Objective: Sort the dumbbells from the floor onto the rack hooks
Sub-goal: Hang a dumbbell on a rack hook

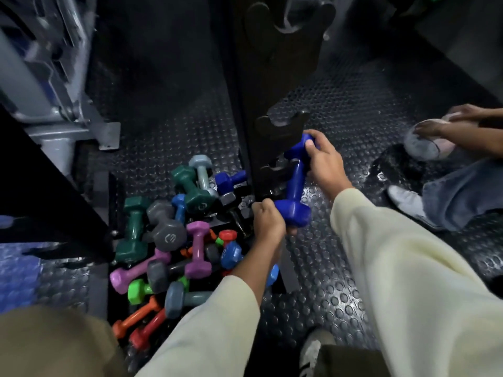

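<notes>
Closest in, two pale cream sleeves reach forward over the studded black floor [340, 268]. The left hand [268, 221] is closed around the lower head of a blue dumbbell [295, 183], and the right hand [324, 161] grips its upper head, thumb pressed on top; together they hold it nearly upright against the black rack [272, 91], its shaft beside a low hook [275, 170]. Left of the hands, a heap of dumbbells lies on the floor: orange [136, 318], red [148, 331], bright green [138, 289], purple [198, 248], grey [166, 227] and dark green [133, 229] among them. An empty hook [283, 123] sits higher up. Far right, another person's hands [446, 123] hold a pale round object.
</notes>
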Motion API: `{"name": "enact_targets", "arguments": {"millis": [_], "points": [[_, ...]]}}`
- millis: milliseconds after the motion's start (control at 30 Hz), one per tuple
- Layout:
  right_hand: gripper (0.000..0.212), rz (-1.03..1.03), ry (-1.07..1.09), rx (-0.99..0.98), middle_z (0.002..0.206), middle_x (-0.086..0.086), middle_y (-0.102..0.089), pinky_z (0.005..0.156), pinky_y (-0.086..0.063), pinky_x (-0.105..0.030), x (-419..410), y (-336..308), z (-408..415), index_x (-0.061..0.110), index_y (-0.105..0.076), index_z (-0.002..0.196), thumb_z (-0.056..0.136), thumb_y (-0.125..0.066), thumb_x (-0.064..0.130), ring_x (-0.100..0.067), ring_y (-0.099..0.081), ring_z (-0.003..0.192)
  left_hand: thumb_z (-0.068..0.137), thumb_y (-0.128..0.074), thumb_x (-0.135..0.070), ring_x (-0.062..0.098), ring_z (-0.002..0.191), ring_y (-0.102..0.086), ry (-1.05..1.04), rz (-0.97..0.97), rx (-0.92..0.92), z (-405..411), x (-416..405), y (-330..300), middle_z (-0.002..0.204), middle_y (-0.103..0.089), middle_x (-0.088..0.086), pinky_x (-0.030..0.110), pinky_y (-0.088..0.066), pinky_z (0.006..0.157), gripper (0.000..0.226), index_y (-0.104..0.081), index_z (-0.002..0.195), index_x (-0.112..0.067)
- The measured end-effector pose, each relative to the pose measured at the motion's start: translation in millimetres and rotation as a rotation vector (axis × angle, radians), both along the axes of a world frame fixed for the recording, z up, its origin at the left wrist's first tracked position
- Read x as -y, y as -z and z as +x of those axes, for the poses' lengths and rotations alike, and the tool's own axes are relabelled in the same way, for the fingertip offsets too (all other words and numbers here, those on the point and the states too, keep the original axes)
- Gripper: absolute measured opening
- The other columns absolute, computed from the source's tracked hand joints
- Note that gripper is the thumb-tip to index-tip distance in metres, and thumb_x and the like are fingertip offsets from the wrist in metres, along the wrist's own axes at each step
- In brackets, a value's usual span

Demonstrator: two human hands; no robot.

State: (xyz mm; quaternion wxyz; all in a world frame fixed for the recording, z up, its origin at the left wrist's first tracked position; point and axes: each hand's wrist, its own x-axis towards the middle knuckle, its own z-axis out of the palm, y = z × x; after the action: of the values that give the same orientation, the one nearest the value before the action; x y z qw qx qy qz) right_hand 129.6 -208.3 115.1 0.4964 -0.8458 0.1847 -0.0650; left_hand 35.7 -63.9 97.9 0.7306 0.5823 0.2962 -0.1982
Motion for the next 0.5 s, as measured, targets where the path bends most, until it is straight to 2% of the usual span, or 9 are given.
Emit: {"name": "enact_targets", "arguments": {"millis": [67,167,200,267,333,433,500], "points": [[0.028,0.016,-0.066,-0.011,0.123,0.004,-0.07,0.102,-0.054,-0.053,-1,-5,15,0.056,-0.063,0.118,0.094,-0.051,0.051,-0.022,-0.067,0.115,0.089,-0.033,-0.035,0.042,0.062,-0.07,-0.045,-0.025,0.003,9,6,1,0.1,-0.066,0.026,0.05,-0.057,0.056,0.037,-0.048,0.108,-0.007],[0.023,0.103,-0.114,-0.02,0.116,0.002,-0.07,0.076,-0.055,-0.039,-1,-9,23,0.043,-0.067,0.115,0.096,-0.055,0.037,-0.018,-0.065,0.094,0.101,-0.033,-0.028,0.033,0.052,-0.063,-0.076,-0.01,-0.013,14,7,3,0.097,-0.065,0.024,0.038,-0.05,0.053,0.016,-0.042,0.099,-0.015],[0.025,0.117,-0.119,-0.025,0.118,0.001,-0.071,0.073,-0.055,-0.039,-2,-8,23,0.043,-0.067,0.117,0.095,-0.056,0.036,-0.018,-0.066,0.094,0.103,-0.032,-0.026,0.031,0.051,-0.061,-0.082,-0.016,-0.017,15,7,7,0.101,-0.065,0.026,0.035,-0.049,0.051,0.014,-0.041,0.099,-0.016],[0.033,0.079,-0.133,-0.038,0.126,0.003,-0.071,0.087,-0.059,-0.044,-1,-3,25,0.046,-0.066,0.122,0.092,-0.057,0.036,-0.021,-0.069,0.108,0.105,-0.031,-0.023,0.032,0.051,-0.06,-0.101,-0.062,-0.012,17,7,15,0.112,-0.064,0.034,0.034,-0.05,0.046,0.018,-0.043,0.108,-0.011],[0.038,0.06,-0.15,-0.048,0.128,0.005,-0.071,0.102,-0.056,-0.049,-1,4,32,0.047,-0.067,0.123,0.089,-0.057,0.033,-0.021,-0.068,0.118,0.106,-0.031,-0.021,0.032,0.049,-0.061,-0.145,-0.123,0.003,20,7,18,0.114,-0.063,0.039,0.035,-0.051,0.045,0.029,-0.045,0.121,-0.001],[0.042,0.071,-0.165,-0.053,0.126,0.006,-0.073,0.103,-0.057,-0.051,6,25,50,0.047,-0.066,0.127,0.087,-0.059,0.037,-0.02,-0.07,0.115,0.107,-0.03,-0.015,0.028,0.041,-0.057,-0.178,-0.189,-0.016,23,2,17,0.09,-0.066,0.029,0.039,-0.053,0.052,0.032,-0.051,0.121,0.005],[0.046,0.085,-0.156,-0.063,0.129,0.005,-0.071,0.103,-0.057,-0.05,8,32,55,0.046,-0.065,0.13,0.084,-0.058,0.044,-0.018,-0.07,0.115,0.106,-0.03,-0.01,0.029,0.043,-0.061,-0.183,-0.251,-0.044,22,-3,12,0.086,-0.068,0.025,0.043,-0.059,0.06,0.032,-0.057,0.114,0.003]]}}
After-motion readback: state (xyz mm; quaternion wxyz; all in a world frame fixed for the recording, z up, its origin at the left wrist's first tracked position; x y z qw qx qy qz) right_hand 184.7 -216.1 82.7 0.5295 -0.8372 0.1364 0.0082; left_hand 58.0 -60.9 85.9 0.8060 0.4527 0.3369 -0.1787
